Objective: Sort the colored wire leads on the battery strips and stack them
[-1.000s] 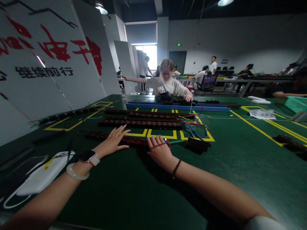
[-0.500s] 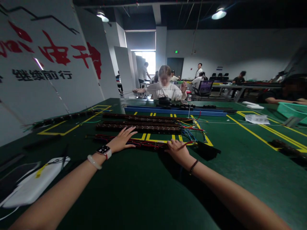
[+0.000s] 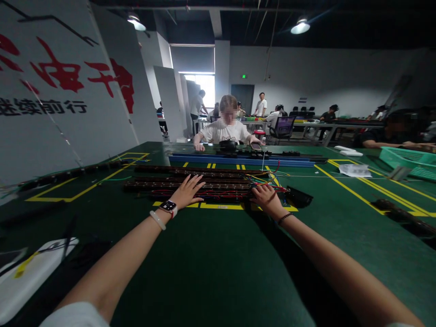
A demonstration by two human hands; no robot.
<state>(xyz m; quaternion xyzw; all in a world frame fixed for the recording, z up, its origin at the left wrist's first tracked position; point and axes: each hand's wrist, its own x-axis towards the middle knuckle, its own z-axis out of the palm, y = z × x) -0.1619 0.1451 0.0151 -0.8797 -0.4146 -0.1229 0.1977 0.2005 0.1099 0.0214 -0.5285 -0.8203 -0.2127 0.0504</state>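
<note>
A long dark strip with red wires (image 3: 225, 193) lies crosswise before me, against the near side of a row of similar dark strips (image 3: 153, 185). Across its left part my left hand (image 3: 188, 191) lies with fingers spread, thumb on the near side. At the strip's right end my right hand (image 3: 267, 198) has its fingers bent over it and the wires. Loose coloured wires (image 3: 264, 178) stick out at the right ends of the row. Just right of my right hand is a black flat piece (image 3: 299, 197). Both palms hide parts of the strip.
Yellow tape (image 3: 222, 206) marks the green table. Blue rails (image 3: 238, 160) lie beyond the strips, in front of a seated person (image 3: 226, 129). A white power bank-like object (image 3: 37, 277) is at lower left, a green basket (image 3: 405, 162) at right, more dark strips (image 3: 405, 215) nearby.
Both hands have moved forward and the red-wired strip with them, now up against the row. The person opposite has lowered both hands to the table. The view has shifted slightly.
</note>
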